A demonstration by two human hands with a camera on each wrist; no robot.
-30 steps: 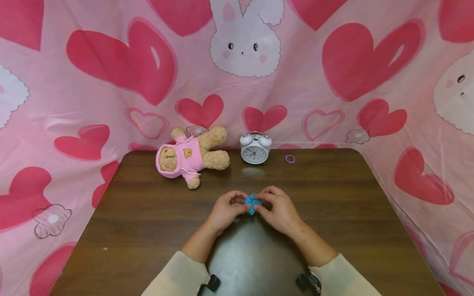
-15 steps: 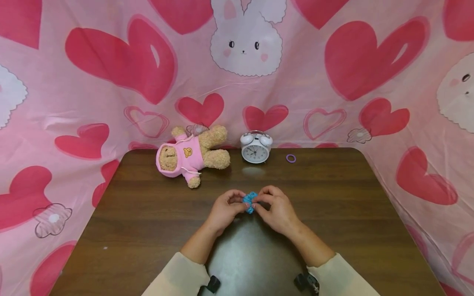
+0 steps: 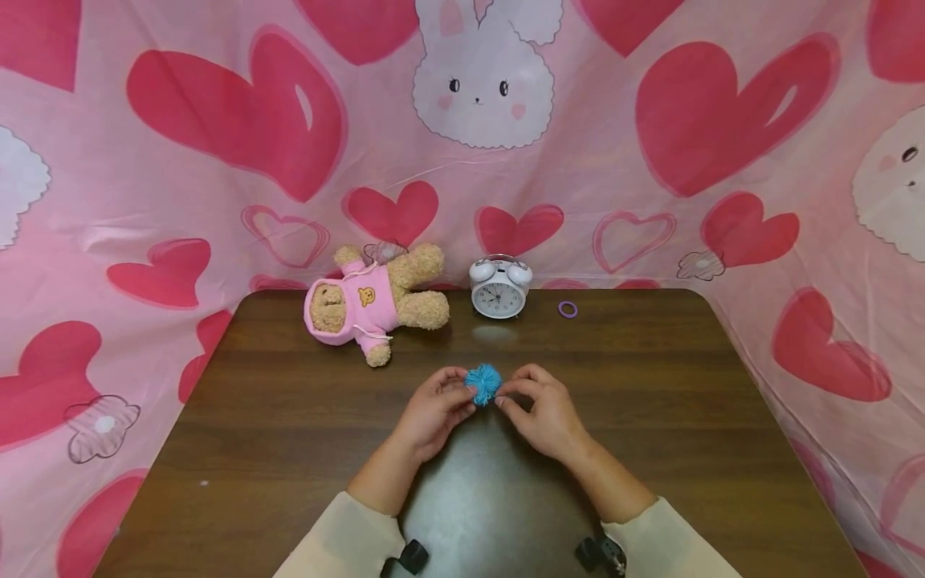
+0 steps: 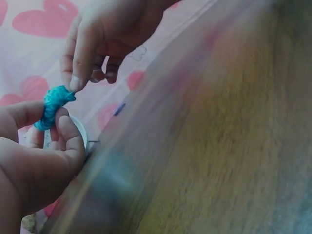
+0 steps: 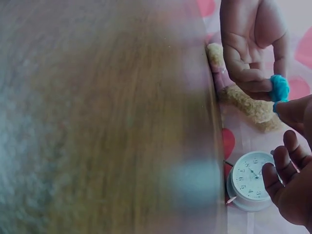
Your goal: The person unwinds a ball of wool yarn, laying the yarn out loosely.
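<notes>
On the counter (image 3: 289, 433), plush bear (image 3: 374, 303) lies at eleven o'clock; alarm clock (image 3: 499, 299) stands at twelve; purple ring (image 3: 568, 316), one.

- Round white twin-bell alarm clock (image 3: 499, 289): small Arabic hour numerals around its white dial (image 5: 251, 182).
- Sideways in the right wrist view: 7 and 8 among them.

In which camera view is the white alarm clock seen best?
The head view: the alarm clock appears there whole and upright, with nothing covering it. The right wrist view shows it larger but turned, partly behind the right hand. The left wrist view shows only a part, behind the left hand.
</notes>
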